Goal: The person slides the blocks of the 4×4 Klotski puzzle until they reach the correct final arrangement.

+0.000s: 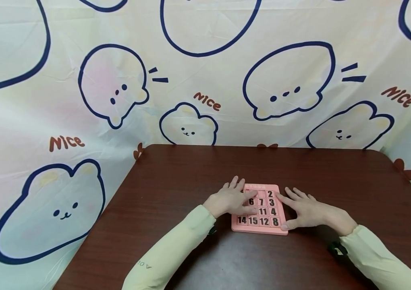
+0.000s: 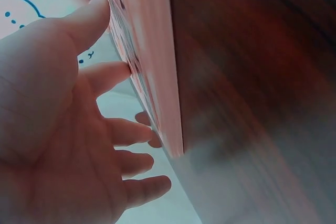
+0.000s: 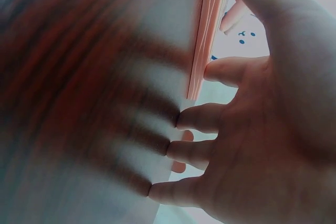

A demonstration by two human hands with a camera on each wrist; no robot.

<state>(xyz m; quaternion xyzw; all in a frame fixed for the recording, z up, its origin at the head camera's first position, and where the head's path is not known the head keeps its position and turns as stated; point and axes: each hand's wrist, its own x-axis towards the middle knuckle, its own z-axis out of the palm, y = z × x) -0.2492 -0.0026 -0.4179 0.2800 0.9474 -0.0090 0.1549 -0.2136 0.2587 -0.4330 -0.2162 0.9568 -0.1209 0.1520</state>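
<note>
A pink number slide puzzle [image 1: 266,211] lies flat on the table, black numerals on its square tiles. My left hand [image 1: 229,200] reaches over its left side, thumb and index finger extended onto the tiles and covering some of them. A gap in the tiles shows near the top row, partly behind the index finger. At the right edge, my right hand [image 1: 308,210] rests with fingers spread, its thumb on the lower right corner and its index finger against the upper right rim. In the right wrist view, the other fingertips [image 3: 157,190] touch the table.
The dark brown wooden table [image 1: 191,169] extends around the puzzle on all sides. Behind and to the left hangs a pale curtain [image 1: 227,88] printed with cartoon bears and the word "Nice". A dark strap [image 1: 337,248] sits at the right wrist.
</note>
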